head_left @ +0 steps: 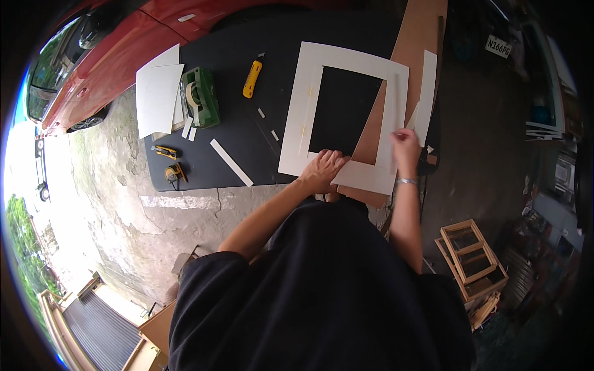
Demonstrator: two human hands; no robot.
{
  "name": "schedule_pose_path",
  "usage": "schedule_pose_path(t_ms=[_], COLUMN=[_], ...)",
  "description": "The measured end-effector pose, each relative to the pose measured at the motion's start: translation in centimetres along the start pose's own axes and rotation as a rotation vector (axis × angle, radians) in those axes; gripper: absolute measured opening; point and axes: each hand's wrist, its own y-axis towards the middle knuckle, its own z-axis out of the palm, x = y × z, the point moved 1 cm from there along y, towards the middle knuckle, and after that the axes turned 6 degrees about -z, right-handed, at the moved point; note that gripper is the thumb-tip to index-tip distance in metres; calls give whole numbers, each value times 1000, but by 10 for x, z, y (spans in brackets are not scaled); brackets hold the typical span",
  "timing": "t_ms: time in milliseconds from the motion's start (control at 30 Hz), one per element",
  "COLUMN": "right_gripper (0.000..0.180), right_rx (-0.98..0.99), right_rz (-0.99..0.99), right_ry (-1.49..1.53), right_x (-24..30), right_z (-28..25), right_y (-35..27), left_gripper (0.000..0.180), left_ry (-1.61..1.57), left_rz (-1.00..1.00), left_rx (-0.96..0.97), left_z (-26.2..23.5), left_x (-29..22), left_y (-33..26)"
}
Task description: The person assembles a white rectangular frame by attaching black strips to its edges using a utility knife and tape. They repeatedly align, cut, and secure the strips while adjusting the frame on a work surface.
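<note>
Seen from the head camera, a person in a dark shirt leans over a flat black table top [247,139]. A big white cardboard picture mat with a window cut in the middle [309,80] lies on the right part of the table, and some of it sits over a brown board [414,37].

The left hand [323,170] lies flat and open on the near edge of the mat, fingers spread, pressing it down. It grips nothing.

The right hand [405,145] is at the right side of the mat. Its fingers are pinched together there, close to a thin white strip [426,93] that lies along the mat's right edge. I cannot tell if it holds something small. A silver bracelet [406,180] is on that wrist.

Farther left on the table are a yellow box cutter [251,78], a green tape holder [201,96], a stack of white sheets [158,99], a long white strip [231,162], and a small yellow tape measure [174,173].

A red car [117,49] is parked at the far left. A small wooden frame crate [473,256] stands on the floor at the near right.
</note>
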Motion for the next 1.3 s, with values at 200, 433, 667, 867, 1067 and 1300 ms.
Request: schedule_pose_path(t_ms=[200,433,667,867,1067,1300], right_gripper=[28,48,58,81,61,36], right_rx=[-230,-239,178,420,854,747], right_rz=[-23,-142,-13,-132,-222,-30], right_ry=[274,-38,784,1216,1562,1745], right_x=[-30,-86,-22,15,37,67], right_z=[-138,-91,-21,-8,-8,-30], right_y=[44,57,-3,-1,-12,-53], left_gripper=[85,74,74,76,76,79], left_ry=[-176,-497,-979,-1327,-1546,-1561], left_rz=[43,61,-99,50,-47,-29], left_rx=[-87,-46,-56,-106,-268,-358], left_z=[-79,-245,-385,-401,-382,-371], left_x=[-11,-29,-40,-61,-70,-28], left_y=[-18,-11,-42,-94,-124,-160])
